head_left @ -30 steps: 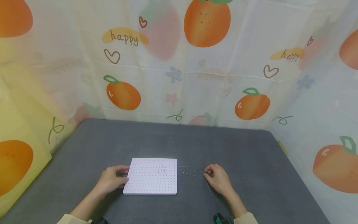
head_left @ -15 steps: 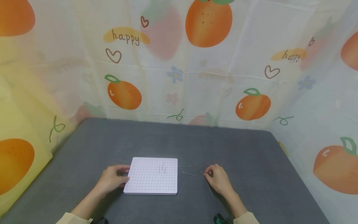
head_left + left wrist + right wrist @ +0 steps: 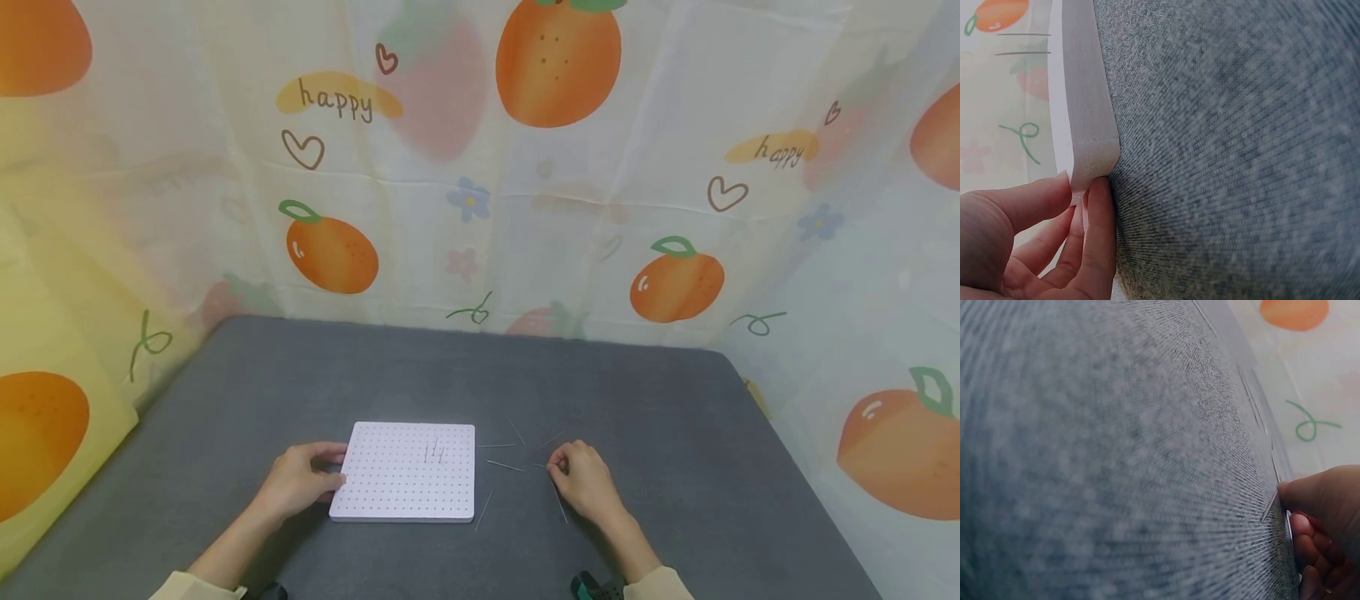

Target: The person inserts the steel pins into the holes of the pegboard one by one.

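A white board (image 3: 397, 492) with a grid of small holes lies flat on the table. Thin metal pins (image 3: 426, 452) stand upright in its upper right part. My left hand (image 3: 296, 479) grips the board's left edge; in the left wrist view the thumb (image 3: 1041, 199) is on top and the fingers are at the side and below. Right of the board, my right hand (image 3: 585, 479) pinches a thin metal pin (image 3: 540, 465) low over the cloth, its end pointing left from the fingertips. Its other end is hidden by the hand. Another pin (image 3: 560, 504) lies just below these fingers.
Between board and right hand, several loose pins (image 3: 505, 465) are scattered on the dark grey tabletop (image 3: 480, 375), one of them (image 3: 483, 510) near the board's lower right corner. A printed curtain (image 3: 465, 250) hangs behind the table and along both sides.
The pin's end at the right fingertips has dropped slightly and less of it shows. The left hand and the board have stayed in place.
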The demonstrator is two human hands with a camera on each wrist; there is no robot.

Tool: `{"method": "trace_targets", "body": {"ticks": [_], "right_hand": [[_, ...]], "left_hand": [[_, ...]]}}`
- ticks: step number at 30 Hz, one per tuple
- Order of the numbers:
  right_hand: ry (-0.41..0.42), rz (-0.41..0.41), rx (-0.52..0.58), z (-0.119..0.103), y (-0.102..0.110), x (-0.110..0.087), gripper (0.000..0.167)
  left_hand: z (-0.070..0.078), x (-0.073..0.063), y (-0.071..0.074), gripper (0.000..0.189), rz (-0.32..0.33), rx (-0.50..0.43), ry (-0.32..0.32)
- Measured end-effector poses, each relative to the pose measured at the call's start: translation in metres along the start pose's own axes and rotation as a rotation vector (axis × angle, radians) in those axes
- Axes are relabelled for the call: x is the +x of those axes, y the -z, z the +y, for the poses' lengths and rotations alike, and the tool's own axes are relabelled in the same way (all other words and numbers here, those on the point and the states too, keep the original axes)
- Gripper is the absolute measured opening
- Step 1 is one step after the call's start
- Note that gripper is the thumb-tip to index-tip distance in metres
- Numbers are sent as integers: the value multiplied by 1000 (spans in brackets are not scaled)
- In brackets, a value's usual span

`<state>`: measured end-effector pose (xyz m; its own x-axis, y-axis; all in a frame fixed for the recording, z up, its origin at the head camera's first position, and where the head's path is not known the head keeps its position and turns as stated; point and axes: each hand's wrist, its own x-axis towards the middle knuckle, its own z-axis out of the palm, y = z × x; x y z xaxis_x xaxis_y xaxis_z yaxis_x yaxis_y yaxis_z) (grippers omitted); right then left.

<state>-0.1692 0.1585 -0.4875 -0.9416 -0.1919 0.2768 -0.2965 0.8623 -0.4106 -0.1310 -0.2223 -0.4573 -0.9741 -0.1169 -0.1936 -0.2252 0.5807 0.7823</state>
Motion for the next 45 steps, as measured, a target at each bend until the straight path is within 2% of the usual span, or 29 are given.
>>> {"method": "trace_targets", "body": {"ticks": [6,18,23,26,30,38,45], "right_hand": [[-3,2,-8,0,0,0,10],[-6,-88,26,5,8,5,6],[-4,-111,39,7,10,7,4],[-4,-112,73,7,12,8,3],[0,-107,113,8,13,8,11],[15,-86,125,6,13,9,14],[25,-61,139,-1,14,12,13]], "left_hand": [[0,0,1,45,1,9,-13],[0,0,1,43,-1,29,-44],[0,0,1,44,-5,23,-29],[1,0,1,44,-9,21,-24],[1,0,1,45,-10,22,-23],[0,1,0,44,-1,23,-7],[0,1,1,43,-11,27,-25]]}}
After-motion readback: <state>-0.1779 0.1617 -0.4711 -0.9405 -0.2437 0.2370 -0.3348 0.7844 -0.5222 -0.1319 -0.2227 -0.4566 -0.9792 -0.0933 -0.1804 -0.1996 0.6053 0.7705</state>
